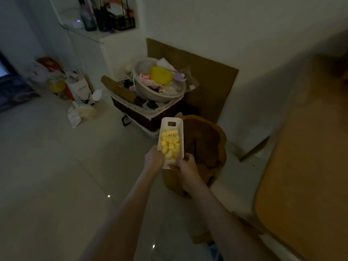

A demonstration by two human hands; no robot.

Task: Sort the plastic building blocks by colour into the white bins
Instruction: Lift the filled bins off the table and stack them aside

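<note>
A long white bin is held out in front of me above the floor, its far end tipped away. Several yellow plastic blocks fill its near half. My left hand grips the bin's near left rim. My right hand grips the near right corner, fingers curled round the edge. Both arms are stretched forward. No other bins or block colours are in sight.
A brown wooden stool stands just right of the bin. Behind it is a cluttered basket with a bowl and a yellow cup, and cardboard against the wall. Bags lie at left. A wooden table edge is at right.
</note>
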